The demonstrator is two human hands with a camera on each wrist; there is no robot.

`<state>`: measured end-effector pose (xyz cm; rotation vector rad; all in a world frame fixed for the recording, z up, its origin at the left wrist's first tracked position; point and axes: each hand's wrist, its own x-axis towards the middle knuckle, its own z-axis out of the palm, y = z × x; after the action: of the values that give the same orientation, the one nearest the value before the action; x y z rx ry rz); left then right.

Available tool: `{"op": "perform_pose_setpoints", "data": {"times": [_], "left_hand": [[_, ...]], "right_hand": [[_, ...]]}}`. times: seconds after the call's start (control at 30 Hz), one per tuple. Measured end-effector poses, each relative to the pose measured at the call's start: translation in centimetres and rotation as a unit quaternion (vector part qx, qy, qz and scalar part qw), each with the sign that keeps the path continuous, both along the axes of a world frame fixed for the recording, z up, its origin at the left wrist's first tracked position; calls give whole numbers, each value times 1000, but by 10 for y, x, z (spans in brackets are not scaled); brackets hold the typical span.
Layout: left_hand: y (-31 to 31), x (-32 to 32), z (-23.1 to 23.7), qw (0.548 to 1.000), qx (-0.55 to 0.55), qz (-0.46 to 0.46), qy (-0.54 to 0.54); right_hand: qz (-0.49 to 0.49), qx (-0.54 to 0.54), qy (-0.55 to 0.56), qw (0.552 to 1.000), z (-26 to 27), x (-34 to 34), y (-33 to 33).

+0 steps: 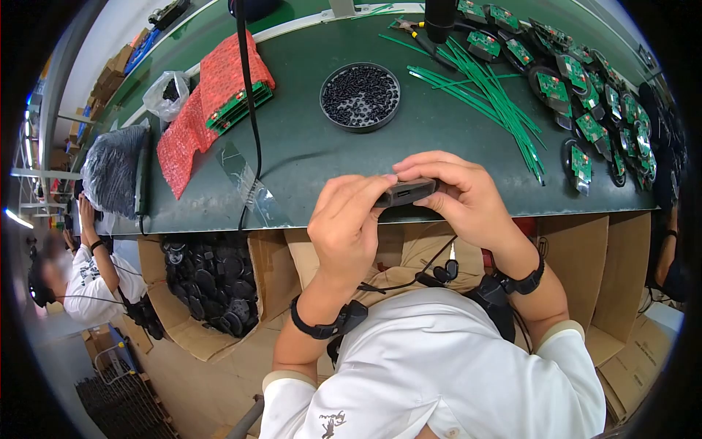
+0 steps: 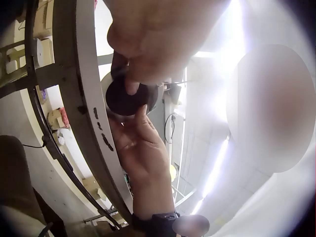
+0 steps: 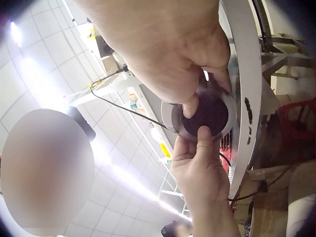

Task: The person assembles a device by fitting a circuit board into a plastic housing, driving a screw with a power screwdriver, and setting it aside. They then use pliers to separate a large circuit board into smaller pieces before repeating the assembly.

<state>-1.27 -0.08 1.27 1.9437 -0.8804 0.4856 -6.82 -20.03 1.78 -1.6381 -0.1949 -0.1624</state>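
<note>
The left hand (image 1: pixel 344 223) and the right hand (image 1: pixel 472 205) share one grip: both are closed in around a round, dark plastic casing (image 1: pixel 408 193), fingers curled over its far side and thumbs against the side nearer the person. The gap between thumb and fingers in each hand is just the thickness of the casing. The casing sits between the two hands, tipped up so that its rim, with a small slot in it, faces the person, above the front edge of a dark green workbench (image 1: pixel 300 183).

Straight beyond the grip stands a shallow round black dish (image 1: pixel 363 129) holding many small black parts (image 1: pixel 362 88). Beyond and to the right of the grip lie long thin green strips (image 1: pixel 482 91), and farther right, a crowd of green circuit boards in black housings (image 1: pixel 580 164). Left of the grip hangs a black cable (image 1: pixel 252 110); past it rests red bubble wrap (image 1: pixel 228 69) over stacked green boards (image 1: pixel 238 108). Below and left of the grip, a brown cardboard box (image 1: pixel 272 271) holds black round pieces (image 1: pixel 212 285).
</note>
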Motion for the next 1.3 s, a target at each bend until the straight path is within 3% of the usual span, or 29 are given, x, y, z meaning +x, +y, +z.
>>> {"op": "perform_pose_setpoints", "data": {"times": [0.4, 0.47, 0.57, 1.3], "left_hand": [[3, -1, -3, 1000, -7, -11, 5], [0, 5, -3, 1000, -8, -14, -2], [-4, 6, 4, 1000, -4, -12, 0], [-1, 5, 4, 999, -19, -27, 33]], "right_hand": [[-7, -56, -18, 998, -4, 1, -2], [-43, -190, -139, 971, -6, 6, -3], [-85, -204, -138, 965, -6, 9, 0], [-39, -148, -106, 982, -3, 7, -3]]}}
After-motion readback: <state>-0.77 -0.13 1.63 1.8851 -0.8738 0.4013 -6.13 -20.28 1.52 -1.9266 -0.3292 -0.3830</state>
